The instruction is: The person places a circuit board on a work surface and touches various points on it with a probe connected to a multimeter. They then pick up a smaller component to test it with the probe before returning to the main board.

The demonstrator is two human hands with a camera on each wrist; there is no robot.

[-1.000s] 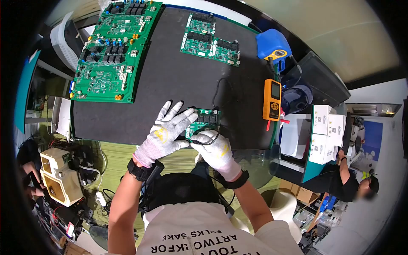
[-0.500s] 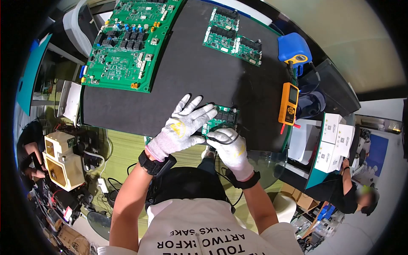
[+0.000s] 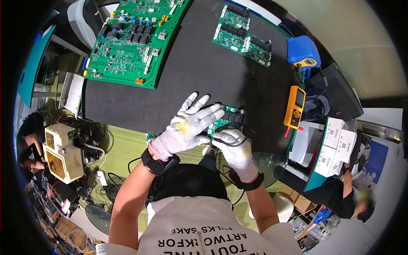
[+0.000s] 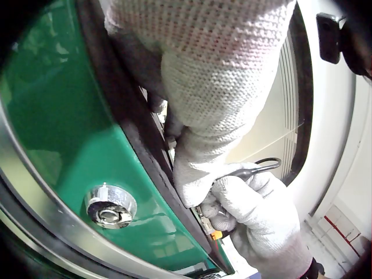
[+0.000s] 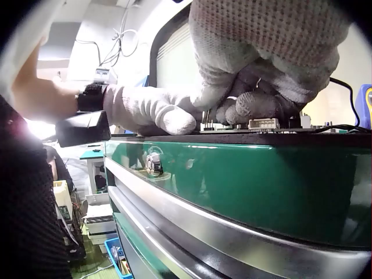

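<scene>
A small green circuit board (image 3: 221, 124) with black relays lies on the dark mat (image 3: 187, 72) near the bench's front edge. My gloved left hand (image 3: 187, 127) rests at its left side, fingers straight and spread, fingertips over the board's upper left corner. With curled fingers, my gloved right hand (image 3: 236, 148) pinches a tool at the end of a black cable (image 4: 273, 164) over the board's front edge. Most of that tool is hidden inside the fingers. In the right wrist view, thin metal pins (image 5: 207, 120) and a white connector (image 5: 264, 124) show under the right hand.
Large green circuit boards (image 3: 123, 63) lie at the back left, and several small ones (image 3: 242, 36) at the back. An orange handheld meter (image 3: 294, 108) and a blue soldering unit (image 3: 304, 52) stand on the right. White boxes (image 3: 333, 148) and another person (image 3: 340, 195) are farther right.
The head view has shifted, so the bench, board and both hands appear farther right. Both hands keep nearly the same place and pose at the small board.
</scene>
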